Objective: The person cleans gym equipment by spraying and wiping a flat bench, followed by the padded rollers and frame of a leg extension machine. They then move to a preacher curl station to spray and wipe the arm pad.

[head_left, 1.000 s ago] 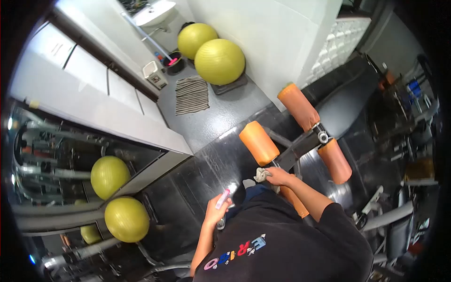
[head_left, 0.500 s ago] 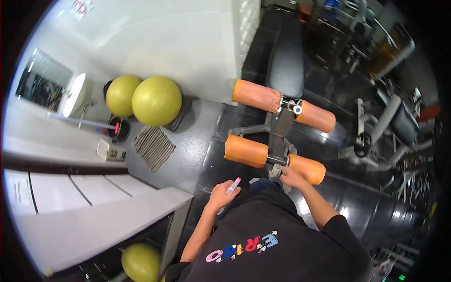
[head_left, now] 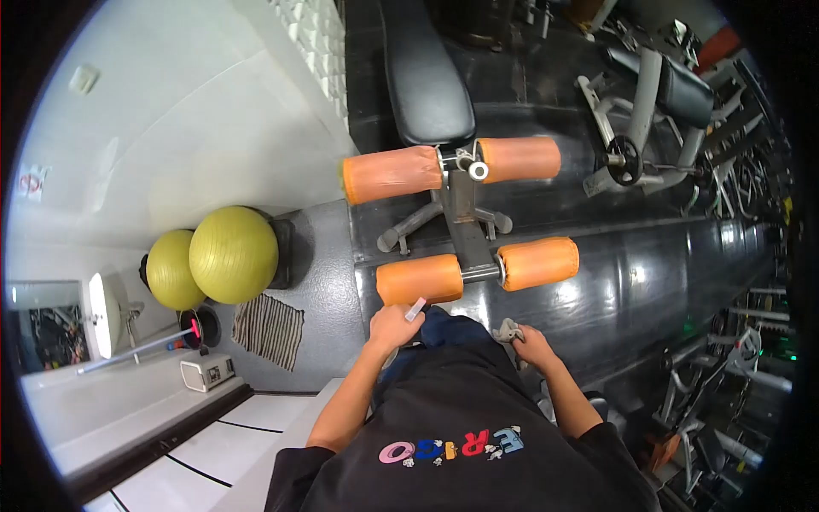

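My left hand (head_left: 394, 327) is closed around a slim whitish tube (head_left: 415, 309), which sticks up past the thumb in front of an orange padded roller (head_left: 420, 280). In my right hand (head_left: 533, 346) a crumpled grey cloth (head_left: 508, 331) is gripped, hanging out from the fingers above the dark floor. Just ahead stands a weight bench with a black padded seat (head_left: 432, 102). Its lower right orange roller (head_left: 538, 263) lies beyond my right hand, and two paler orange rollers sit higher on the frame, the left one (head_left: 392, 174) being longer.
Two yellow-green exercise balls (head_left: 234, 254) rest by the white wall at left, near a striped mat (head_left: 268, 331) and a white box (head_left: 207, 372). A mop handle (head_left: 136, 350) leans there by the sink (head_left: 104, 316). Another machine (head_left: 631, 162) stands at the right.
The view has turned and shifted right along the bench. My right hand with the cloth has come away from the lower right roller; my left hand now overlaps the lower left roller's edge.
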{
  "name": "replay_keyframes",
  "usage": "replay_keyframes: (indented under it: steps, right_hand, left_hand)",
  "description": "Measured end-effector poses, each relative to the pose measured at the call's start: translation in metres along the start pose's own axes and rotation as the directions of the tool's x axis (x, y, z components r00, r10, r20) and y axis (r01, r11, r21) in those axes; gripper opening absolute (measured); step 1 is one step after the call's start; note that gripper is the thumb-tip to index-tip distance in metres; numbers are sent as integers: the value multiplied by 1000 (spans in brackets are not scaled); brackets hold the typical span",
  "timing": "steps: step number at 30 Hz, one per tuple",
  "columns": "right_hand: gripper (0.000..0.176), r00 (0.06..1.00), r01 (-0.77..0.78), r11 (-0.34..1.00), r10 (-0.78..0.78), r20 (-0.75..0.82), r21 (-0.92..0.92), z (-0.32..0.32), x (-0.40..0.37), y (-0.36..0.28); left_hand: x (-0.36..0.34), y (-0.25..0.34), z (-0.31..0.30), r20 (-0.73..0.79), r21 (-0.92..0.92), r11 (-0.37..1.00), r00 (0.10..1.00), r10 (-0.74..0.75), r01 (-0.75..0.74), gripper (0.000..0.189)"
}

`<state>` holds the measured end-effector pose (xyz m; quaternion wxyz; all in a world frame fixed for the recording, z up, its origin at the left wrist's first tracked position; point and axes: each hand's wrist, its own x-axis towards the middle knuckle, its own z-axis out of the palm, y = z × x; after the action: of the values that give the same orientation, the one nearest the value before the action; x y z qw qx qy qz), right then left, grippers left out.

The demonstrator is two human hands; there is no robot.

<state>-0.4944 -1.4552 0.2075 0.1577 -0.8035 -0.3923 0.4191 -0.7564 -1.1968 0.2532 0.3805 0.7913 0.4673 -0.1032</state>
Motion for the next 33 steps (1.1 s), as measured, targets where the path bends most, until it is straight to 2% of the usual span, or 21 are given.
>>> replay_keyframes:
  steps: [1,3,4,5,7,8,9,10,12,13,15,17,19,21,23,24,26,27,29,31,33]
  right_hand:
    - [35,1000,-13,1000,13,-4,13,0,6,2]
    - [31,993,91,988,-81,-87,124,13,19,5]
    - [27,999,33,994,-29,-37,103,13,25,5]
    - [27,993,59,998,-55,-105,36,16,30,5]
    - [29,989,-38,995,51,-140,90,9,35,-15]
    - [29,985,-52,993,69,-157,110,7,37,-20]
    - [31,974,-53,964,107,-201,260,9,39,-24]
    - [32,959,-42,913,151,-241,405,11,42,-31]
    - [33,944,-53,887,194,-266,459,9,52,-51]
    - [35,935,-57,870,218,-279,489,6,59,-61]
    - [36,911,-42,891,221,-349,453,11,82,-80]
    - [34,834,30,951,146,-532,307,27,110,-107]
    - [30,781,-112,958,248,-573,263,66,145,-136]
    - [29,704,-340,938,302,-643,68,85,151,-199]
    - [34,784,-247,969,211,-584,18,133,146,-223]
    - [34,774,-267,963,243,-584,46,150,137,-236]
    - [34,889,48,999,-41,-456,4,178,108,-250]
    - [34,881,25,999,-9,-473,26,180,104,-241]
    - [32,839,-17,989,-67,-540,-150,168,107,-210]
    - [32,645,-222,971,215,-733,89,136,114,-194]
    - [30,490,-403,872,463,-738,280,101,131,-188]
  left_hand:
    - [8,1,-2,13,11,1000,1000,6,-7,43]
    - [19,-2,-8,10,73,997,1000,-29,28,43]
    - [21,-9,-12,37,104,994,999,-22,18,43]
    - [25,-14,-17,34,128,991,999,-39,35,45]
    - [38,-27,-25,40,161,987,999,-32,25,46]
    - [42,-38,-33,87,164,984,993,-81,66,49]
    - [46,-50,-40,132,172,979,982,-133,109,51]
    - [51,-63,-45,143,195,977,983,-116,87,51]
    - [63,-89,-60,216,18,999,975,-52,49,40]
    - [71,-93,-69,244,44,999,970,-27,17,40]
    - [86,-101,-87,340,-135,991,939,60,-15,31]
    - [107,-113,-97,394,-78,990,909,138,-116,29]
    - [126,-97,-116,381,-44,958,882,277,-282,34]
    - [150,-96,-122,418,-65,938,844,336,-341,36]
    - [172,-85,-128,419,-93,860,764,491,-502,36]
    - [183,-86,-125,434,-84,836,735,521,-542,35]
    - [197,-81,-124,489,-101,809,679,547,-579,35]
    - [204,-76,-122,507,-127,779,635,583,-614,35]
    - [208,-68,-122,567,-108,768,596,569,-631,34]
    - [209,-69,-119,571,-84,731,569,592,-677,32]
    - [212,-77,-110,572,-120,690,518,636,-714,32]
